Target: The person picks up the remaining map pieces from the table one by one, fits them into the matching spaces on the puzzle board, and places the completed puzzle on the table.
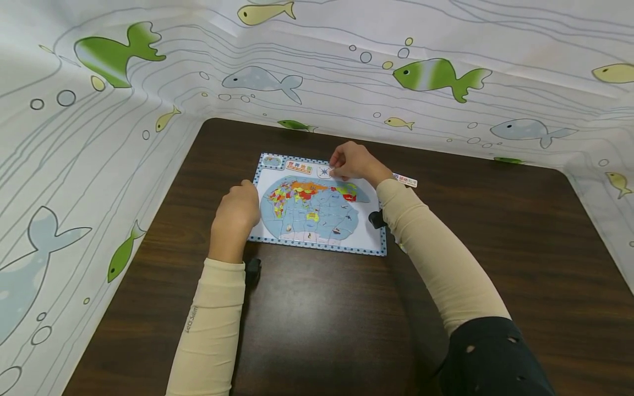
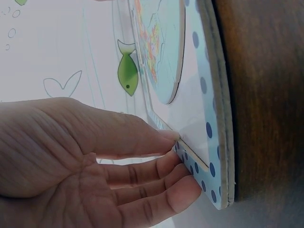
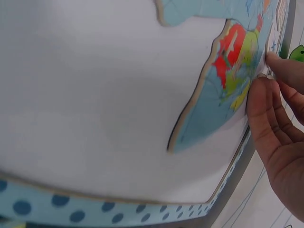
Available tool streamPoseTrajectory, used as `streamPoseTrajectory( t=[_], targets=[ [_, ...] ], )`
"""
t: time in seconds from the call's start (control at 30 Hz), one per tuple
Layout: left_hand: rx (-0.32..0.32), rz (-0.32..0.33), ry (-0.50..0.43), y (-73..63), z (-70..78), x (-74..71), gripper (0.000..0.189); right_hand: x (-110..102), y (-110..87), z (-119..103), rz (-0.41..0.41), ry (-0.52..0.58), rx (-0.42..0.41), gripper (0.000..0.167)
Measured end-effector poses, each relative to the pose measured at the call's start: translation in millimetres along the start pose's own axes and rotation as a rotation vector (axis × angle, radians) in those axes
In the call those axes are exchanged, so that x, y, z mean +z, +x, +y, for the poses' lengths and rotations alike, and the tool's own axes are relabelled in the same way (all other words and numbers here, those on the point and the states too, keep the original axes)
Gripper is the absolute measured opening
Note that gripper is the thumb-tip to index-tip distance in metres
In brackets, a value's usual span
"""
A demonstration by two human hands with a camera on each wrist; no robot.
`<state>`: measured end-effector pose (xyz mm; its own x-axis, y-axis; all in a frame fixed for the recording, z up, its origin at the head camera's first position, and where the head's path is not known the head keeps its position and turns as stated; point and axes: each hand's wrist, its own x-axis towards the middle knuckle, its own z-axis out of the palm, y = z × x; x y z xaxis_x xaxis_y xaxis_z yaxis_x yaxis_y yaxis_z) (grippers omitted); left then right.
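Note:
A world map jigsaw puzzle (image 1: 317, 212) lies on the table inside a white board (image 1: 369, 231) with a blue dotted border. Its map pieces cover the left and middle, while white backing shows at the right. My left hand (image 1: 238, 212) pinches the board's left border between thumb and fingers (image 2: 152, 190). Over the top edge, beside the compass picture (image 1: 324, 172), my right hand (image 1: 354, 161) is bent with thumb and fingers (image 3: 261, 95) near each other. Whether a small piece sits between them is unclear. A red, green and blue map piece (image 3: 213, 90) lies nearby.
A small printed strip (image 1: 406, 180) lies on the dark wooden table (image 1: 317, 308) right of the board. Another piece (image 1: 401, 247) is partly hidden under the right forearm. A fish-patterned white sheet (image 1: 346, 71) stands behind and along the sides.

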<state>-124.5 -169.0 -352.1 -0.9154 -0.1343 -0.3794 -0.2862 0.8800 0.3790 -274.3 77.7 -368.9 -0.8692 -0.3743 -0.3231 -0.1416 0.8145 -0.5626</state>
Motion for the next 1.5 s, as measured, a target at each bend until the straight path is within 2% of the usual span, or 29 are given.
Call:
streamPoseTrajectory(
  t=[0.57, 1.03, 1.5],
  targets=[
    [0.011, -0.007, 0.017, 0.4, 1.3, -2.4, 0.055, -9, -10.8, 9, 0.023, -0.002, 0.038, 0.022],
    [0.014, -0.001, 0.017, 0.4, 2.3, -2.8, 0.056, -24, -22.9, 28, 0.046, 0.053, 0.110, 0.024],
    [0.009, 0.001, 0.004, 0.0, 2.1, 0.6, 0.056, -32, -29.0, 47, 0.061, 0.071, 0.126, 0.025]
  ],
)
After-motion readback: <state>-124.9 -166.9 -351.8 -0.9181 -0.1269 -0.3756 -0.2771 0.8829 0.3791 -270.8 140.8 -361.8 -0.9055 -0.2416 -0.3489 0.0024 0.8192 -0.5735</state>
